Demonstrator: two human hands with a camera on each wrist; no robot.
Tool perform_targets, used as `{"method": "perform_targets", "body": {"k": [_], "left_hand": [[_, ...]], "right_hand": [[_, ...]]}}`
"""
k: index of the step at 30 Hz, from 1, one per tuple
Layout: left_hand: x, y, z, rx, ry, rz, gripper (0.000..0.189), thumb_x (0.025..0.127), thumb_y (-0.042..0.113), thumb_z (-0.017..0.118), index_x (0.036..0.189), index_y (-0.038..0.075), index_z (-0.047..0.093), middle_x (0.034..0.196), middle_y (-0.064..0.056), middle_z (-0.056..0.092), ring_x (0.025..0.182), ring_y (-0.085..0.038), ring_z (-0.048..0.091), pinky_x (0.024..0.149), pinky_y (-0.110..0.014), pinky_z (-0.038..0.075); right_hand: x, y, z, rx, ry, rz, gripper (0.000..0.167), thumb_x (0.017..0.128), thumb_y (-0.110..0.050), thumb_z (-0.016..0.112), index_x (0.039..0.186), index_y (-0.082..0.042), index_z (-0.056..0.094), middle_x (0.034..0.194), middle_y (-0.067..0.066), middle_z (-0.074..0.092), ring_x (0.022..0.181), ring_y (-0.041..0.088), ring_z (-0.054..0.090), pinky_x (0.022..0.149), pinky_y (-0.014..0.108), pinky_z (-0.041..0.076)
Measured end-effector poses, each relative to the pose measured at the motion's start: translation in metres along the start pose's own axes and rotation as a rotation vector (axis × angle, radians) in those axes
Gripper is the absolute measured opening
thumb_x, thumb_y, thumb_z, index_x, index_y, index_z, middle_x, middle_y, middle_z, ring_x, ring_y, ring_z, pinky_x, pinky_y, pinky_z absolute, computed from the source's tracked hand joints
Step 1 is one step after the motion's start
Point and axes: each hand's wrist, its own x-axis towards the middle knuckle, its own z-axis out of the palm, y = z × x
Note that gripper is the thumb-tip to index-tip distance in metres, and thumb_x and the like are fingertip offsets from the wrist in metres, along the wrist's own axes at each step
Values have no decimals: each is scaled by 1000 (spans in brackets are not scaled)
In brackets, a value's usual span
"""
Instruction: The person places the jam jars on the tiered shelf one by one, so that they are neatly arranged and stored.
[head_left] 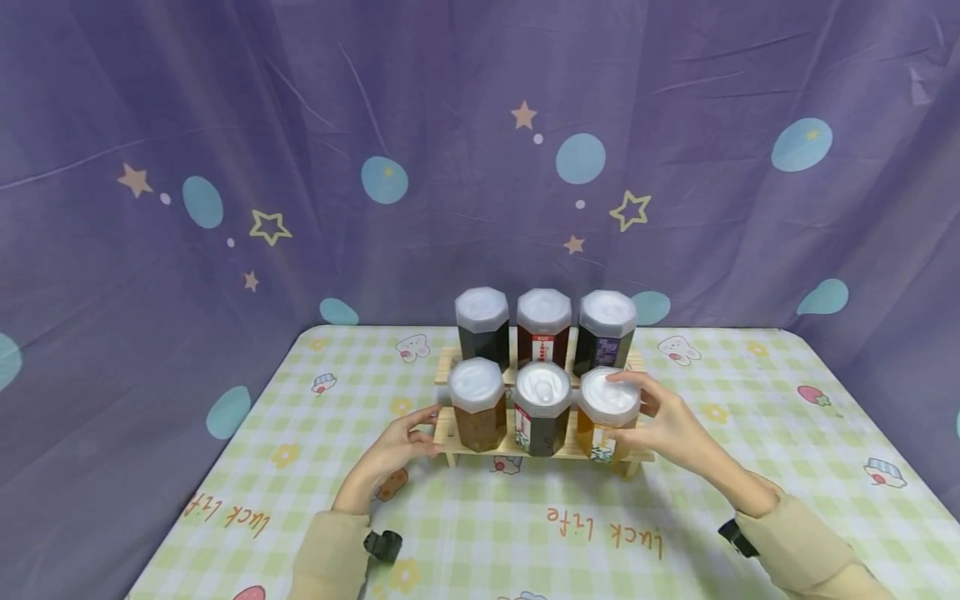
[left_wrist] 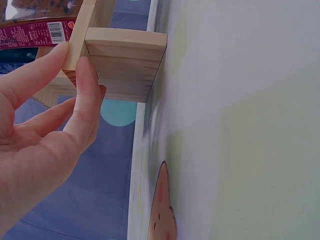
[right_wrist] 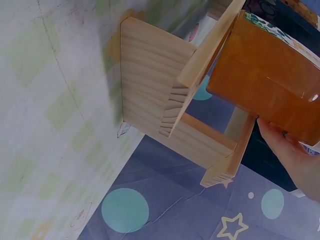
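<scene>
A small two-step wooden rack (head_left: pixel 444 429) holds two rows of eight-sided jars with whitish lids. At its left end my left hand (head_left: pixel 399 446) pinches the edge of the lower step between thumb and fingers, as the left wrist view shows at the wooden board (left_wrist: pixel 125 42). My right hand (head_left: pixel 667 425) grips the orange jar (head_left: pixel 588 437) at the front right, fingers on the lid and thumb on the near side. In the right wrist view the orange jar (right_wrist: pixel 265 80) leans against the step's edge; whether its base touches the slats is hidden.
Beside the orange jar stand a dark jar (head_left: pixel 551 433) and a brown jar (head_left: pixel 482 429). Three dark jars, one of them at the back left (head_left: pixel 483 346), fill the upper step. A checked cloth (head_left: pixel 420 533) covers the table, with a purple curtain (head_left: pixel 465 125) behind.
</scene>
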Motion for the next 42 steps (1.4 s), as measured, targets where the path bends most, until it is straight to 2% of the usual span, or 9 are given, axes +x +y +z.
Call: {"method": "perform_targets", "body": {"k": [10,22,29,42], "left_hand": [[-2,7,1,11,5,7,64,83,-2,57,138,-2,25,129,-28,31,81,-19,58,78,-45,46],[-2,7,2,12,10,14,64,82,-2,58,137,-2,26,127,-27,33,81,-19,57,77,-42,48],[-2,6,1,8,8,14,63,82,-2,57,137,-3,26,127,-28,32,82,-20,58,77,-41,48],[-3,5,2,-4,4,21,63,82,-3,57,137,-4,26,126,-28,33,81,-18,58,78,-42,48]], "right_hand": [[3,3,-5,48,-37,-6,63,63,1,77,119,1,48,120,21,46,92,4,56,77,20,47],[5,5,-8,85,-54,-30,64,62,4,76,119,4,48,120,23,45,92,4,56,80,18,46],[5,6,-7,82,-60,-67,62,61,8,75,117,7,49,119,24,44,99,1,52,83,16,44],[4,4,-7,92,-61,-70,61,61,8,74,117,7,50,118,20,42,104,2,48,87,16,41]]}}
